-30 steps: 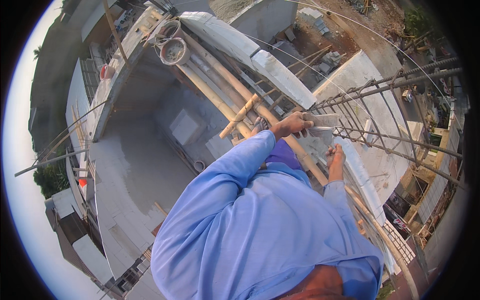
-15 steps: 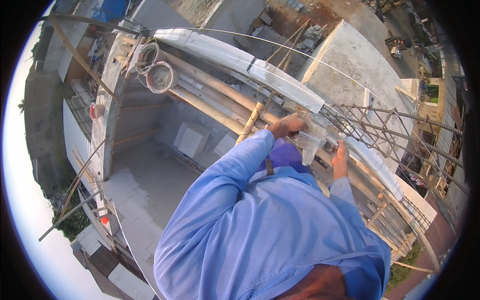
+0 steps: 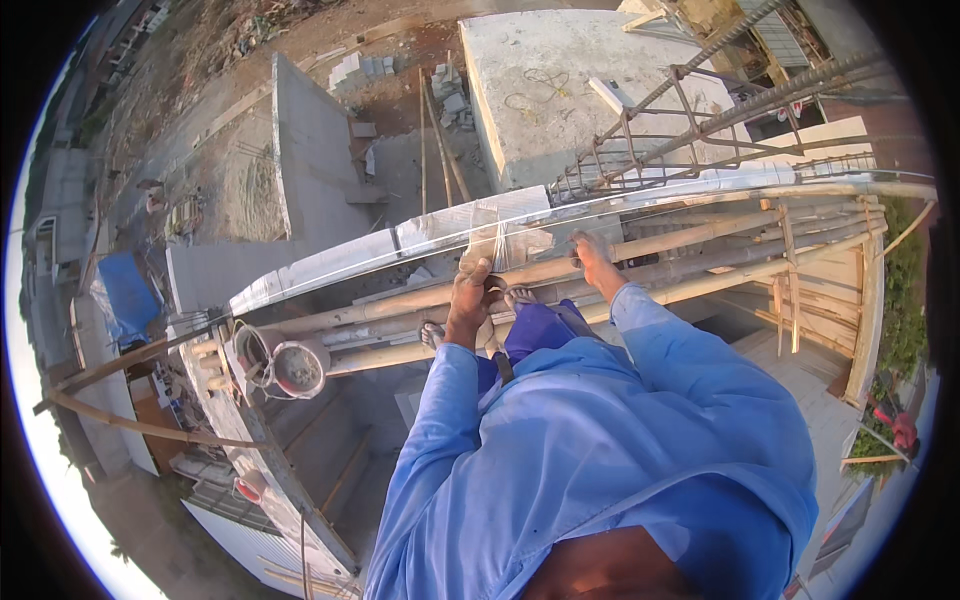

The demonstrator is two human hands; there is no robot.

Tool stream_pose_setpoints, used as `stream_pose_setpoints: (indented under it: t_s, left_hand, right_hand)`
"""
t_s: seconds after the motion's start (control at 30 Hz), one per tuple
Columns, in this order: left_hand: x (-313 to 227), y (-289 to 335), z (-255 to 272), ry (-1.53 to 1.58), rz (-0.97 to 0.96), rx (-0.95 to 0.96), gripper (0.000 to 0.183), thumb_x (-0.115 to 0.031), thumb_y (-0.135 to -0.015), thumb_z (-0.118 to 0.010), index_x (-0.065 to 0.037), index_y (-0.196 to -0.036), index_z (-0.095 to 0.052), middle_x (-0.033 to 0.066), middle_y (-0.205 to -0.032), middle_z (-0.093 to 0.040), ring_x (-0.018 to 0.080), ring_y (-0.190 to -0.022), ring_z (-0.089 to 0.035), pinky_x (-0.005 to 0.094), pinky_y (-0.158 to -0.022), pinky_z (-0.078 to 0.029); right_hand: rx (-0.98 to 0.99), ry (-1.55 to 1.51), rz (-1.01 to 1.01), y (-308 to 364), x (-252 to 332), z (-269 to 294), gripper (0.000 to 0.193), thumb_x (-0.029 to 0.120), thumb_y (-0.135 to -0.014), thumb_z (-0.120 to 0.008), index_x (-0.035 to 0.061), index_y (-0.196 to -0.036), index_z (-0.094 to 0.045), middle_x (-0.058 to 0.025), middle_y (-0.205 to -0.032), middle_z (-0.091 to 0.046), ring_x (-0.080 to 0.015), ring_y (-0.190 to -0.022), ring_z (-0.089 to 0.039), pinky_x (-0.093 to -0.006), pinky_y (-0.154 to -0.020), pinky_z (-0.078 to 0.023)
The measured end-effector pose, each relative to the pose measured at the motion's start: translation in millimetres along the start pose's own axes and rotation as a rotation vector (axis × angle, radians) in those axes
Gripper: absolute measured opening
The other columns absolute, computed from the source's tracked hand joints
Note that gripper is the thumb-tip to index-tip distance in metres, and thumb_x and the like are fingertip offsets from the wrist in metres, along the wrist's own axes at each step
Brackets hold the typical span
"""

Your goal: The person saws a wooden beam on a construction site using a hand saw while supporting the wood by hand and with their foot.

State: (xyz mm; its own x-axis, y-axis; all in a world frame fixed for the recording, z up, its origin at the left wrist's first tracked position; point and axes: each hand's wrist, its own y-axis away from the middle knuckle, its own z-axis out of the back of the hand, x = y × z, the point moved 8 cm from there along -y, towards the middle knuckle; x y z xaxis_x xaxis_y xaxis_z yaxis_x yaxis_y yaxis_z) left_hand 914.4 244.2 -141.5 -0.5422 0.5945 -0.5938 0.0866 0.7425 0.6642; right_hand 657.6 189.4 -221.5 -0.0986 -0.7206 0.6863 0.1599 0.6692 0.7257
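My left hand (image 3: 470, 298) has its fingers curled at the lower end of a pale flat string winder (image 3: 484, 232), with white string (image 3: 501, 246) wound about it. The winder is in front of the top of the white block wall (image 3: 440, 228). To the right, my right hand (image 3: 597, 262) is raised over the bamboo poles (image 3: 660, 248), fingers bent together; whatever is between them is too small to make out. A thin white line runs along the wall top. My sandalled feet (image 3: 520, 297) stand on the poles.
Two mortar buckets (image 3: 300, 368) stand at the left end of the poles. Steel reinforcing bars (image 3: 700, 130) jut out at the upper right. Below the poles, the floor drops to a lower level. A concrete slab (image 3: 570, 75) lies beyond the wall.
My view has turned, so the wall and poles now run more level across it. Both hands appear farther left, still in front of the wall, and the winder remains with my left hand.
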Motion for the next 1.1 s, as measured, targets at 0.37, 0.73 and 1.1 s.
stream_pose_setpoints:
  t_s: [0.37, 0.73, 1.1]
  left_hand:
    - [-37, 21, -4, -0.177, -0.080, 0.352, 0.050, -0.040, -0.084, -0.061, -0.014, -0.123, -0.046, 0.0015, -0.110, -0.055, 0.0141, -0.082, -0.053, 0.0302, -0.062, -0.046]
    - [-94, 45, 97, -0.722, 0.165, 0.349, 0.021, -0.019, -0.083, -0.057, -0.001, -0.093, -0.061, 0.0051, -0.073, -0.061, 0.0135, -0.056, -0.057, 0.0264, -0.049, -0.047]
    - [-98, 38, 184, -0.371, 0.152, -0.011, 0.030, -0.028, -0.089, -0.049, -0.001, -0.102, -0.053, 0.0102, -0.085, -0.057, 0.0195, -0.065, -0.054, 0.0335, -0.053, -0.043]
  right_hand:
    - [-0.187, -0.157, 0.093, 3, -48, -31, 0.014, 0.018, -0.082, -0.054, 0.0067, -0.087, -0.062, -0.0033, -0.079, -0.059, -0.0136, -0.062, -0.055, -0.0305, -0.050, -0.040]
    - [-0.002, -0.093, 0.196, 17, -35, -163, 0.008, 0.011, -0.078, -0.059, 0.0037, -0.075, -0.062, -0.0023, -0.072, -0.058, -0.0126, -0.066, -0.055, -0.0296, -0.052, -0.041]
    - [-0.123, 1.138, 0.863, 53, -15, -242, 0.013, 0.015, -0.079, -0.053, 0.0086, -0.072, -0.062, -0.0084, -0.070, -0.061, -0.0226, -0.064, -0.059, -0.0369, -0.055, -0.046]
